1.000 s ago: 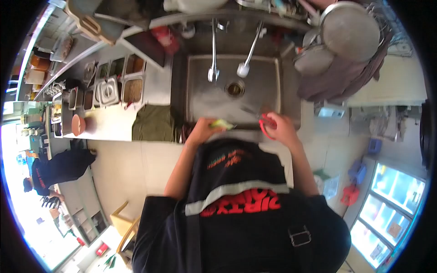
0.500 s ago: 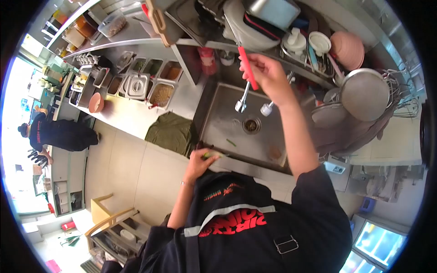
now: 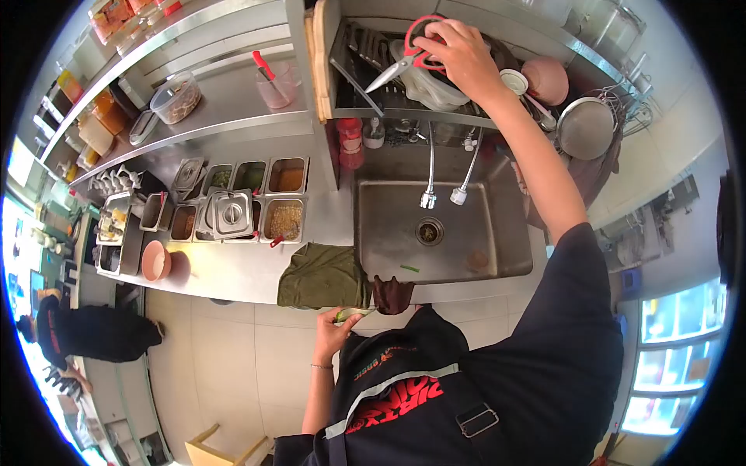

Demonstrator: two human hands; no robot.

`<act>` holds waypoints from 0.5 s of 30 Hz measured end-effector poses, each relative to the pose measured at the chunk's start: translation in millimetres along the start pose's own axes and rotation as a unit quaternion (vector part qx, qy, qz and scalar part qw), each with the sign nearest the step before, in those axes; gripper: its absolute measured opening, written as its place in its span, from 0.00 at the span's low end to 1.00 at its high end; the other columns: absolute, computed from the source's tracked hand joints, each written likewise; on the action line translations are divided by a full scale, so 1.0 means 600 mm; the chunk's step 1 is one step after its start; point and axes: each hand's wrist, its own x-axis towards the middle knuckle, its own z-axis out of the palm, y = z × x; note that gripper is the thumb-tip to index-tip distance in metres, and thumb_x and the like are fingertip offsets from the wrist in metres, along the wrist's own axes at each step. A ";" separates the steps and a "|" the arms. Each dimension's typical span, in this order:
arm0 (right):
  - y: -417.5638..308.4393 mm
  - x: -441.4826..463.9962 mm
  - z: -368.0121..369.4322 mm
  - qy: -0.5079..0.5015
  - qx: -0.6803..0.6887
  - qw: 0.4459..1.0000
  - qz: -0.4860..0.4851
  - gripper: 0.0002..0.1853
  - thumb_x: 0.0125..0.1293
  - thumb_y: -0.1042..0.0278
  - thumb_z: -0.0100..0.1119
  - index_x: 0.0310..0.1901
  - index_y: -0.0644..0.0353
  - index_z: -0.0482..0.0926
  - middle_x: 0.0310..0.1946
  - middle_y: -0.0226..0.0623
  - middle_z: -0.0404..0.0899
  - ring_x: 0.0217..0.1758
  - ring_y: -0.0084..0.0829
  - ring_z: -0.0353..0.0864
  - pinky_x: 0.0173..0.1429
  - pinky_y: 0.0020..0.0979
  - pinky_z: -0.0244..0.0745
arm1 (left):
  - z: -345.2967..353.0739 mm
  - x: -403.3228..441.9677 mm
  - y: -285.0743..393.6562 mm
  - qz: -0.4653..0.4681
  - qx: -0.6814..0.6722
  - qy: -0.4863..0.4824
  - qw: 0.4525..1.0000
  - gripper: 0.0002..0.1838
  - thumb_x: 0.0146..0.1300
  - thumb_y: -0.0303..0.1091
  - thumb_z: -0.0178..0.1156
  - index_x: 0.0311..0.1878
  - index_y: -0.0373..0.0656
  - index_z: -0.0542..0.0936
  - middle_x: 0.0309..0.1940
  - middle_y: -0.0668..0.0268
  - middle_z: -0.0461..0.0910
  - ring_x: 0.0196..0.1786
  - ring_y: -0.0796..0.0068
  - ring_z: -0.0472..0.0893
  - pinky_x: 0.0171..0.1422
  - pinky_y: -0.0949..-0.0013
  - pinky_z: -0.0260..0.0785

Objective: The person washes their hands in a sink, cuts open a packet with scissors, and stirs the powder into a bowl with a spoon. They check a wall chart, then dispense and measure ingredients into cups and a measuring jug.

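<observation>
The right hand (image 3: 465,64) clamps its fingers on scissors (image 3: 403,64) (red-handled). The left hand (image 3: 332,335) pinches a greenish piece (image 3: 352,314) in its fingers, olive cloth (image 3: 322,276) just beyond them.

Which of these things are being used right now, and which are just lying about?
In use, it seems:
- scissors, in the right hand
- pale green piece, in the left hand

Apparently just lying about:
- green cloth
- brown cloth
- pink bowl on the counter
- round strainer
</observation>
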 end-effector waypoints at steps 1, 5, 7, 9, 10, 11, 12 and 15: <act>-0.006 -0.006 0.011 -0.021 -0.014 1.000 0.012 0.17 0.57 0.78 0.62 0.48 0.48 0.84 0.47 0.25 0.77 0.57 0.32 0.75 0.56 0.36 0.68 | -0.029 -0.005 -0.007 -0.013 -0.009 -0.011 1.000 0.11 0.61 0.33 0.74 0.40 0.35 0.87 0.29 0.68 0.87 0.34 0.84 0.80 0.41 0.72 0.73; -0.040 -0.033 0.035 0.015 -0.097 0.994 0.048 0.18 0.56 0.75 0.62 0.49 0.47 0.83 0.48 0.23 0.77 0.57 0.32 0.75 0.57 0.38 0.69 | -0.134 -0.015 -0.029 0.048 0.070 -0.022 0.996 0.12 0.61 0.34 0.75 0.38 0.34 0.87 0.26 0.65 0.85 0.32 0.82 0.78 0.39 0.70 0.72; -0.048 -0.033 0.037 0.017 -0.112 0.992 0.057 0.18 0.56 0.74 0.62 0.49 0.46 0.84 0.49 0.24 0.77 0.59 0.33 0.75 0.59 0.38 0.69 | -0.174 -0.020 -0.035 0.044 0.065 -0.020 0.997 0.12 0.61 0.33 0.75 0.37 0.33 0.87 0.26 0.62 0.85 0.31 0.81 0.78 0.38 0.70 0.71; -0.058 -0.036 0.040 -0.002 -0.149 0.986 0.072 0.17 0.56 0.75 0.62 0.48 0.47 0.85 0.50 0.24 0.78 0.61 0.34 0.75 0.60 0.38 0.69 | -0.210 -0.026 -0.042 0.048 0.074 0.007 0.996 0.11 0.61 0.33 0.74 0.38 0.33 0.87 0.26 0.62 0.85 0.31 0.81 0.78 0.38 0.70 0.71; -0.061 -0.036 0.043 -0.019 -0.143 0.986 0.083 0.17 0.56 0.75 0.62 0.47 0.50 0.86 0.53 0.26 0.78 0.62 0.35 0.75 0.62 0.40 0.70 | -0.225 -0.031 -0.041 0.033 0.073 0.011 0.997 0.10 0.61 0.32 0.74 0.38 0.33 0.87 0.27 0.62 0.85 0.31 0.81 0.78 0.38 0.70 0.71; -0.060 -0.036 0.045 -0.018 -0.140 0.987 0.083 0.17 0.56 0.75 0.62 0.47 0.50 0.86 0.53 0.26 0.78 0.62 0.35 0.75 0.62 0.40 0.70 | -0.237 -0.033 -0.040 0.032 0.074 0.014 0.997 0.10 0.61 0.32 0.74 0.38 0.33 0.87 0.27 0.62 0.85 0.31 0.81 0.78 0.38 0.70 0.71; -0.061 -0.036 0.047 -0.024 -0.136 0.986 0.093 0.17 0.56 0.76 0.62 0.47 0.51 0.86 0.54 0.27 0.78 0.62 0.36 0.75 0.62 0.41 0.70 | -0.245 -0.040 -0.031 0.030 0.076 0.029 0.996 0.10 0.61 0.31 0.74 0.38 0.33 0.87 0.27 0.63 0.86 0.31 0.81 0.78 0.38 0.70 0.71; -0.070 -0.052 0.056 -0.038 -0.121 0.984 0.128 0.18 0.56 0.78 0.61 0.48 0.53 0.86 0.59 0.30 0.79 0.63 0.38 0.75 0.64 0.42 0.72 | -0.262 -0.062 -0.015 0.028 0.076 0.056 0.995 0.10 0.61 0.31 0.73 0.39 0.32 0.86 0.27 0.62 0.86 0.31 0.81 0.78 0.38 0.71 0.72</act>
